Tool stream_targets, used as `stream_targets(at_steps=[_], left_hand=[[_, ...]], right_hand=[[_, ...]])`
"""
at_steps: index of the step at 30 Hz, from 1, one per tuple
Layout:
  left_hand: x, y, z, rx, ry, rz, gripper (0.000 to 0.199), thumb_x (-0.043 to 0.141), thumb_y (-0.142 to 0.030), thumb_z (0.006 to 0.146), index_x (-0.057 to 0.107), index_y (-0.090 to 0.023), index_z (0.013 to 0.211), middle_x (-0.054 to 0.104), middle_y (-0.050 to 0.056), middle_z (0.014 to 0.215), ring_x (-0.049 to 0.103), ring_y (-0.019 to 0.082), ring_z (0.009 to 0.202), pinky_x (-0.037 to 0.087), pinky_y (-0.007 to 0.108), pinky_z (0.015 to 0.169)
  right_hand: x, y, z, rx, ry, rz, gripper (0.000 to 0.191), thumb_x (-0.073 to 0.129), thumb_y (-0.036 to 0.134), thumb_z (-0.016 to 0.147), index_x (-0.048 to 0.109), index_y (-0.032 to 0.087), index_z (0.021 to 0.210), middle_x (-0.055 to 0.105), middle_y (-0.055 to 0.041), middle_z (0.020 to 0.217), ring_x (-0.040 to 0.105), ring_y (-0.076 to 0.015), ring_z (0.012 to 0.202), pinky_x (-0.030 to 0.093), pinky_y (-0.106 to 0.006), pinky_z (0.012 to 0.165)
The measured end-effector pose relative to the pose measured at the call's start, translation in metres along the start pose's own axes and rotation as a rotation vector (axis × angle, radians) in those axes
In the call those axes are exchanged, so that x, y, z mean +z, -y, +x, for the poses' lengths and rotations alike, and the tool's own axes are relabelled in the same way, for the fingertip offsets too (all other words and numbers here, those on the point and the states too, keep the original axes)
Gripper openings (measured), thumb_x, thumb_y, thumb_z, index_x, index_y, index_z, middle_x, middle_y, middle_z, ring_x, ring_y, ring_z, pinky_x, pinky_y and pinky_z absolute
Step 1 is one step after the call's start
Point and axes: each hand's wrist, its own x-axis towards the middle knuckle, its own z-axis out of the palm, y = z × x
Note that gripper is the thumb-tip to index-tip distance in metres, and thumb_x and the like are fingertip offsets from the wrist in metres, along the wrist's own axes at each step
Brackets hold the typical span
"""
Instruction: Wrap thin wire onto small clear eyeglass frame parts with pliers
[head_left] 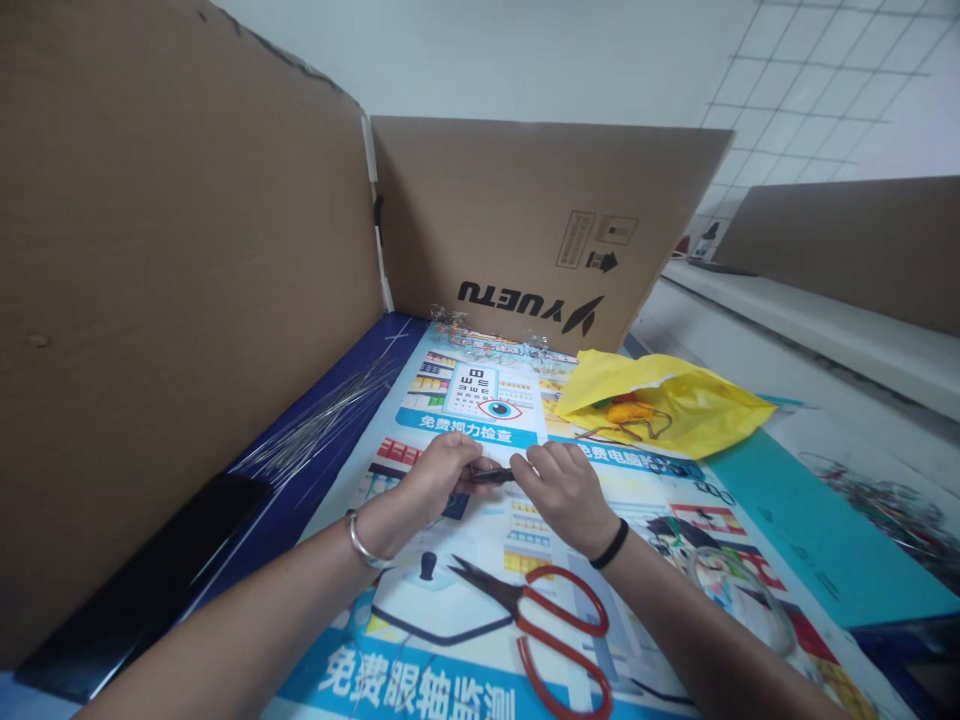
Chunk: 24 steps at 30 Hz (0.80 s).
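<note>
Both hands meet over the printed poster (480, 540) on the table. My left hand (444, 475) is closed on one end of a small dark object (495, 476), too small to make out. The fingers of my right hand (562, 490) pinch its other end. Below the hands lie scissors (517, 597) with red handles and slightly parted blades, touched by neither hand. A yellow bag (705, 400) lies open beyond my right hand, with orange material inside.
Cardboard panels stand at the left (180, 230) and back (480, 210). Thin wires (322, 420) lie at the left, above a black tray (150, 580). Tangled wires (892, 505) sit at the right. A clear roll (750, 600) lies near my right forearm.
</note>
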Motion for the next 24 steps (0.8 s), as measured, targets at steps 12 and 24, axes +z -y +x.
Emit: stream_targets(at_steps=[12,24], left_hand=[[-0.0032,0.004,0.0025,-0.028,0.028,0.004,0.011,0.062,-0.02,0.067,0.054,-0.013,0.063,0.061,0.004,0.065,0.064,0.019,0.061,0.054,0.033,0.059],[-0.0051,0.0084,0.0042,0.088,-0.014,0.194,0.012,0.054,-0.025,0.073,0.044,-0.018,0.069,0.06,0.001,0.066,0.061,0.015,0.061,0.051,0.03,0.058]], right_hand=[[0.0025,-0.001,-0.0017,-0.008,0.007,-0.019,0.014,0.045,0.016,0.086,0.058,0.019,0.09,0.051,-0.0031,0.072,0.038,-0.0162,0.071,0.024,-0.033,0.065],[0.0012,-0.0027,-0.001,-0.011,0.052,0.016,0.014,0.045,0.016,0.087,0.058,0.019,0.085,0.049,-0.0022,0.068,0.037,-0.0159,0.068,0.023,-0.032,0.061]])
